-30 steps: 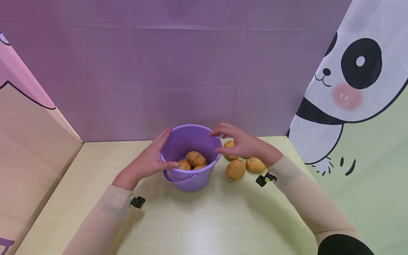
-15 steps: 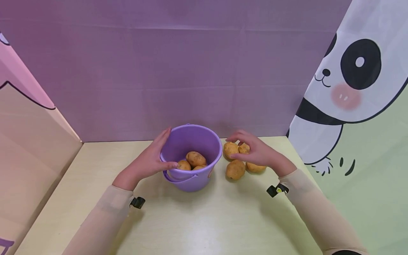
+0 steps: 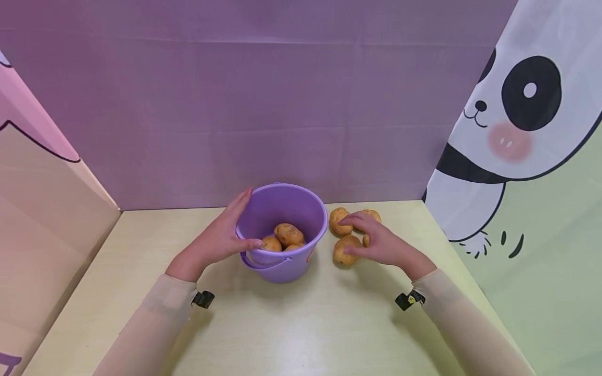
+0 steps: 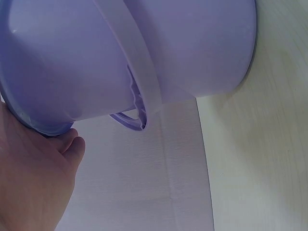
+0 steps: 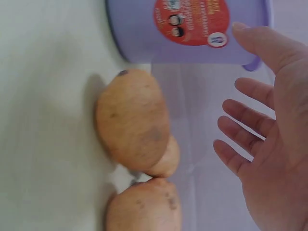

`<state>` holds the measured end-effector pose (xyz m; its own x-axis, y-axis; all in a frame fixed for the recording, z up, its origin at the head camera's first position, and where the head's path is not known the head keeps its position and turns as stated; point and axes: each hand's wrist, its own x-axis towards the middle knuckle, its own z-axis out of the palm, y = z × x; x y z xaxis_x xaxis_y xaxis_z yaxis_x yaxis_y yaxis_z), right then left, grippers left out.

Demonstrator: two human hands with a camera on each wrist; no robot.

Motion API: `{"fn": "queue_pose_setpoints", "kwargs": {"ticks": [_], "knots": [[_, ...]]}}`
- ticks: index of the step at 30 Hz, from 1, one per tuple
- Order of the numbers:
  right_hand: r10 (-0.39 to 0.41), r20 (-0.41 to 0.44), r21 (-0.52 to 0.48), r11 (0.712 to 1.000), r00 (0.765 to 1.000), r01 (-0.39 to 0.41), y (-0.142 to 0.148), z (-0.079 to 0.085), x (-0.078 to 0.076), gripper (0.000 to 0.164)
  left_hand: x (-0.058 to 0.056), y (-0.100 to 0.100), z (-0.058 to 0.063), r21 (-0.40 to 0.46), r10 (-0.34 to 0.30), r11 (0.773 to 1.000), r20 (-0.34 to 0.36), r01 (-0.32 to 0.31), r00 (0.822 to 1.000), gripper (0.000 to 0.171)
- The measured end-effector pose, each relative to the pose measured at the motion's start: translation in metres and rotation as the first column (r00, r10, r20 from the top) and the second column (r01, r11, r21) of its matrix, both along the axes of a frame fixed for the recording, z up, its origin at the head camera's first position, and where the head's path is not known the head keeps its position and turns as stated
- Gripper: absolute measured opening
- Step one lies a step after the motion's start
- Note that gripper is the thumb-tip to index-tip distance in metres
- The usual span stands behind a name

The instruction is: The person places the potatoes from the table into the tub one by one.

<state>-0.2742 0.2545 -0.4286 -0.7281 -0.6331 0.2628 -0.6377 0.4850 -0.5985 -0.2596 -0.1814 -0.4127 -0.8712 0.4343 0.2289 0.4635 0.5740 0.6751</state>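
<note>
The left hand grips the purple bucket while the empty right hand, fingers loosely spread, hovers over the front potato on the desk, contact hard to judge from here, a probably firm, lightish thing best cupped round its middle.

I wear long, pale beige sleeves that cover my forearms down to the wrists, the left sleeve and the right sleeve alike in colour. The cloth looks plain and smooth and fits fairly close, with a faintly greyer patch just behind each cuff. Beyond the cuffs my left hand and right hand are bare. A small, blocky black device sits at my left wrist; a second black device, at my right, carries a little yellow-green spot.
</note>
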Motion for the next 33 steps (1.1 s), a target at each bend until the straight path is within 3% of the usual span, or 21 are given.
{"fn": "queue_pose_setpoints", "kwargs": {"ticks": [15,21,33], "knots": [[-0.068,-0.039,0.028,0.997,0.997,0.069,0.003,-0.039,0.003,0.063,-0.001,0.0,-0.003,0.011,-0.017,1.0,-0.016,0.017,1.0,0.133],[-0.119,-0.026,0.057,0.991,0.993,0.12,0.002,-0.046,0.004,0.069,-0.002,0.0,-0.003,0.013,-0.021,1.0,-0.02,0.021,1.0,0.131],[-0.122,-0.138,0.162,0.976,0.983,0.144,-0.004,-0.057,0.0,0.07,-0.001,-0.001,-0.002,0.007,-0.014,1.0,-0.024,0.014,1.0,0.129]]}}
